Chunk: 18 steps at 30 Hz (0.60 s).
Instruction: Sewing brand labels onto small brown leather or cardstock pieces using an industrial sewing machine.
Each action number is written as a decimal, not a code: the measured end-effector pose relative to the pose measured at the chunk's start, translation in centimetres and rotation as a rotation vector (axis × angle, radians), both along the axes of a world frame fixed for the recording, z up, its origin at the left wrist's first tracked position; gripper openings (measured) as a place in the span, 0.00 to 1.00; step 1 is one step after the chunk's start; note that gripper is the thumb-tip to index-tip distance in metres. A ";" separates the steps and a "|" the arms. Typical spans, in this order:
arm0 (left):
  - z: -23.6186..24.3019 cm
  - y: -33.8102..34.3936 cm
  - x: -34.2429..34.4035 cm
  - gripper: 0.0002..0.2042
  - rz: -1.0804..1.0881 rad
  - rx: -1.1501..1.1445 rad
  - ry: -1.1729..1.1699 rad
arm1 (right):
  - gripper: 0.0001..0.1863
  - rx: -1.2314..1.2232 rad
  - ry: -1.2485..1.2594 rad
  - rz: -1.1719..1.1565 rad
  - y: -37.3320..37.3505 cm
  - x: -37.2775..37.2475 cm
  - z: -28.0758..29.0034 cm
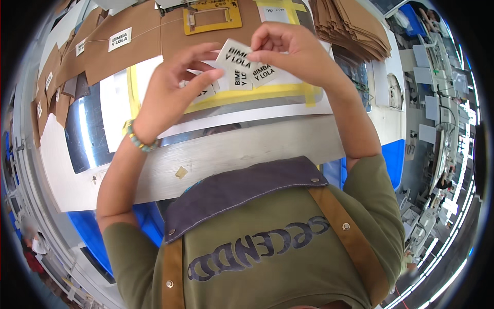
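Between the thumb and fingers of my right hand (296,51) is a white square label (232,55) with black lettering, tilted and lifted over the work surface. My left hand (175,82) is at the label's left side, its thumb and fingers apart, and a bead bracelet circles that wrist. Whether a left fingertip touches the label's edge is hard to tell. Beneath both hands lie several similar white labels (264,76), overlapping on a white sheet edged with yellow tape (257,95). The left hand partly covers some of them.
Brown flat pieces (103,62), some bearing white labels and linked by thread, spread across the left. A yellow frame (234,21) lies beyond my hands. A stack of brown sheets (355,31) stands at the far right. The metal table edge (247,149) runs before me.
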<state>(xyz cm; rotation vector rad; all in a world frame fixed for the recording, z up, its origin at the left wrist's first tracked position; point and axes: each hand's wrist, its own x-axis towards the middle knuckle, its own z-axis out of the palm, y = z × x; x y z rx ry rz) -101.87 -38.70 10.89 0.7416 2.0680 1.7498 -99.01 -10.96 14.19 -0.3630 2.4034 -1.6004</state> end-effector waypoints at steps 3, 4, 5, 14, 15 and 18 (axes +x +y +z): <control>-0.7 0.5 -1.1 0.15 -0.032 -0.051 -0.170 | 0.09 0.121 0.216 -0.017 -1.7 -0.5 -0.8; -0.8 0.5 -1.4 0.14 -0.034 -0.080 -0.259 | 0.10 0.231 0.439 -0.042 -2.2 -0.5 -0.9; -0.8 0.7 -1.3 0.11 0.024 -0.015 -0.304 | 0.12 0.236 0.577 -0.089 -2.7 -0.2 -1.0; -1.4 -0.6 -2.9 0.11 0.058 0.121 -0.545 | 0.13 0.565 1.249 0.192 -2.7 -1.6 -2.7; -1.3 -0.7 -3.1 0.11 0.059 0.121 -0.539 | 0.13 0.535 1.255 0.190 -2.8 -2.0 -2.7; -0.8 -1.3 -3.8 0.17 0.092 0.166 -0.504 | 0.13 0.618 1.255 0.157 -2.7 -4.2 -3.1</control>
